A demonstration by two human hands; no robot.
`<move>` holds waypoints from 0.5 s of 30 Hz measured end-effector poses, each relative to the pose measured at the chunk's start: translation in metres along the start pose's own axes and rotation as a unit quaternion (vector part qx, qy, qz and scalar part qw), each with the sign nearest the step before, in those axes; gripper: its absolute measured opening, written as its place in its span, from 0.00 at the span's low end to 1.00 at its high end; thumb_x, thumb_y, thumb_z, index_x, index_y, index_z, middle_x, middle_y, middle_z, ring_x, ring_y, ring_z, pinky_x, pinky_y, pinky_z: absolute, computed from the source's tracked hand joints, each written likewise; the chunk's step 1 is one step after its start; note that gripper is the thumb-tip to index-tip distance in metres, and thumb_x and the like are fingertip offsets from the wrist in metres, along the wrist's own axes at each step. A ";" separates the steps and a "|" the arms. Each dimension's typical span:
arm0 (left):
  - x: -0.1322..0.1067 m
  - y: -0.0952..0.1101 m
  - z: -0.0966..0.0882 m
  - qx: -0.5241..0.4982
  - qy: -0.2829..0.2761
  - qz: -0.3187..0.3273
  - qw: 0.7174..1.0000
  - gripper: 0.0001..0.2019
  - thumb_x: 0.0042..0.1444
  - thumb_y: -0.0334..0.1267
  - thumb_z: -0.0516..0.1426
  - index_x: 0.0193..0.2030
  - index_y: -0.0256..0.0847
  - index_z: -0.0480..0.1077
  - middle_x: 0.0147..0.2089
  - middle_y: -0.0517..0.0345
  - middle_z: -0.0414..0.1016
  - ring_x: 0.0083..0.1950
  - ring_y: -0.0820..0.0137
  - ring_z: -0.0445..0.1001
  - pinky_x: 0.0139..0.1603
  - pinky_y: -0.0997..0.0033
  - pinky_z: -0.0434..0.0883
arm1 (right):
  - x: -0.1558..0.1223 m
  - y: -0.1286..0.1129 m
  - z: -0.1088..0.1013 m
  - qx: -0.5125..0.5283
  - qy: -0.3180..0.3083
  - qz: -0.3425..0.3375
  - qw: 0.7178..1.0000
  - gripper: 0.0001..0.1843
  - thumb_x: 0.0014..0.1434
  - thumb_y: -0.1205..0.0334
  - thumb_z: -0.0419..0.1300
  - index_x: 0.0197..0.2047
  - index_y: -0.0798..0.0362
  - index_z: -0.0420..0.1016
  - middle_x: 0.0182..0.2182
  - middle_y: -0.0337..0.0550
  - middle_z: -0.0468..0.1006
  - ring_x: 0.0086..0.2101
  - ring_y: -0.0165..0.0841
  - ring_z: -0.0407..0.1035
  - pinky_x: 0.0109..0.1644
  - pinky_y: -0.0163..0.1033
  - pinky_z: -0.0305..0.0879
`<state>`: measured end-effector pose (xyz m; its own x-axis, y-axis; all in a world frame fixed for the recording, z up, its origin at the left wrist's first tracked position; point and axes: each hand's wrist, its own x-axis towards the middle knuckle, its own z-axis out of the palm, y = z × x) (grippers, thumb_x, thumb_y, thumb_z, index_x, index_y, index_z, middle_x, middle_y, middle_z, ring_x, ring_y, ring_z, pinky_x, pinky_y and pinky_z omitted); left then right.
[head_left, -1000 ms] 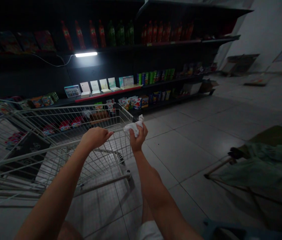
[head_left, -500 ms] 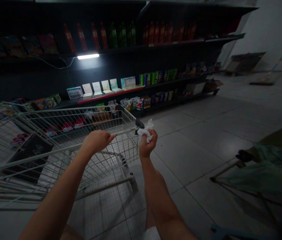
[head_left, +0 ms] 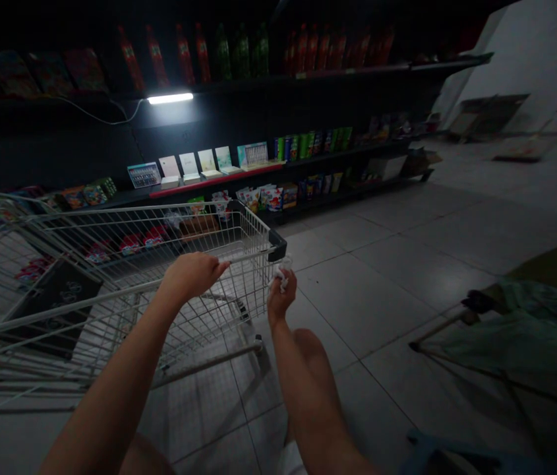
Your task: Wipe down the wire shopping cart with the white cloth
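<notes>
A white wire shopping cart (head_left: 110, 297) fills the left of the view, its top rail rising toward the right. Seen through the wire side of the cart is a dark rectangular panel (head_left: 53, 297) bearing a faint printed pattern. The left hand (head_left: 192, 277) lies on the top rail of the cart, fingers curled over the bar. Beyond the cart stands black metal shelving (head_left: 209, 132), carrying red and green plastic bottles (head_left: 241, 56) high up, a lit white tube lamp (head_left: 170, 98) below them, and pale greeting cards (head_left: 204, 161) lower down. The right hand (head_left: 279, 298) pinches a crumpled white tissue (head_left: 282, 276) between fingers and thumb, just beside the black plastic handle end (head_left: 277, 245) of the cart. To the right of the cart, a pale green cloth (head_left: 520, 323) hangs over a folding frame (head_left: 436, 336) on the grey tiled floor (head_left: 362, 297).
</notes>
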<state>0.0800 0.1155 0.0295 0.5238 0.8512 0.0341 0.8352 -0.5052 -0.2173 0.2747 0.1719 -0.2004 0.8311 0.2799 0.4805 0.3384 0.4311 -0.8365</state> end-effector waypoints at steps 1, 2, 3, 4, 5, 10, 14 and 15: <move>-0.001 0.000 0.000 -0.001 0.000 -0.002 1.000 0.35 0.66 0.58 0.34 0.34 0.39 0.76 0.37 0.44 0.80 0.41 0.57 0.79 0.40 0.61 0.71 | -0.006 0.003 -0.004 -0.003 -0.017 0.000 1.000 0.15 0.54 0.56 0.53 0.40 0.54 0.74 0.45 0.51 0.75 0.46 0.36 0.71 0.52 0.43 0.69; -0.001 0.000 0.000 -0.001 -0.001 -0.004 1.000 0.36 0.66 0.58 0.34 0.34 0.39 0.76 0.37 0.44 0.80 0.40 0.57 0.79 0.40 0.61 0.71 | -0.008 0.004 -0.007 -0.003 -0.031 0.001 1.000 0.15 0.53 0.57 0.53 0.40 0.54 0.74 0.44 0.51 0.76 0.45 0.36 0.71 0.52 0.43 0.69; -0.001 -0.001 0.000 0.000 -0.001 -0.007 1.000 0.36 0.66 0.59 0.34 0.34 0.39 0.76 0.36 0.45 0.80 0.40 0.57 0.79 0.40 0.62 0.71 | -0.008 0.004 -0.008 -0.003 -0.046 -0.001 0.999 0.16 0.53 0.58 0.53 0.42 0.55 0.74 0.44 0.51 0.76 0.46 0.36 0.71 0.53 0.43 0.69; -0.001 -0.001 0.001 0.001 -0.002 -0.009 1.000 0.36 0.66 0.59 0.34 0.34 0.39 0.76 0.36 0.45 0.80 0.40 0.58 0.79 0.40 0.62 0.71 | -0.006 0.002 -0.009 0.000 -0.060 -0.006 0.998 0.17 0.52 0.60 0.53 0.44 0.56 0.74 0.44 0.51 0.77 0.46 0.36 0.71 0.54 0.44 0.68; 0.000 -0.002 0.002 0.002 -0.003 -0.011 1.000 0.36 0.65 0.59 0.33 0.34 0.39 0.76 0.36 0.45 0.80 0.40 0.59 0.79 0.40 0.62 0.71 | -0.005 0.000 -0.010 0.004 -0.070 -0.008 0.998 0.19 0.52 0.60 0.54 0.46 0.56 0.74 0.45 0.51 0.77 0.48 0.37 0.71 0.56 0.45 0.67; 0.001 -0.004 0.005 -0.011 0.003 0.004 1.000 0.39 0.64 0.61 0.31 0.33 0.39 0.77 0.37 0.44 0.80 0.40 0.59 0.78 0.42 0.62 0.71 | -0.025 -0.011 -0.030 0.003 -0.089 0.019 0.996 0.21 0.52 0.60 0.55 0.49 0.57 0.74 0.46 0.51 0.78 0.47 0.37 0.72 0.54 0.45 0.68; -0.004 -0.006 0.006 -0.013 0.004 0.004 1.000 0.40 0.64 0.62 0.30 0.34 0.39 0.77 0.37 0.44 0.80 0.40 0.59 0.79 0.42 0.63 0.71 | -0.023 -0.009 -0.050 0.006 -0.137 0.047 0.989 0.17 0.50 0.60 0.56 0.42 0.55 0.76 0.40 0.47 0.80 0.42 0.35 0.73 0.50 0.42 0.70; -0.005 -0.007 0.006 -0.011 0.004 0.001 1.000 0.40 0.63 0.62 0.30 0.34 0.39 0.77 0.37 0.44 0.80 0.40 0.60 0.79 0.42 0.63 0.71 | -0.017 -0.008 -0.051 0.005 -0.137 0.051 0.989 0.16 0.49 0.59 0.56 0.41 0.55 0.76 0.39 0.47 0.80 0.42 0.35 0.73 0.50 0.43 0.70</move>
<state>0.0704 0.1152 0.0249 0.5261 0.8493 0.0425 0.8380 -0.5092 -0.1962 0.2808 0.1196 -0.2149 0.7092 0.5436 0.4489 0.2534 0.3977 -0.8818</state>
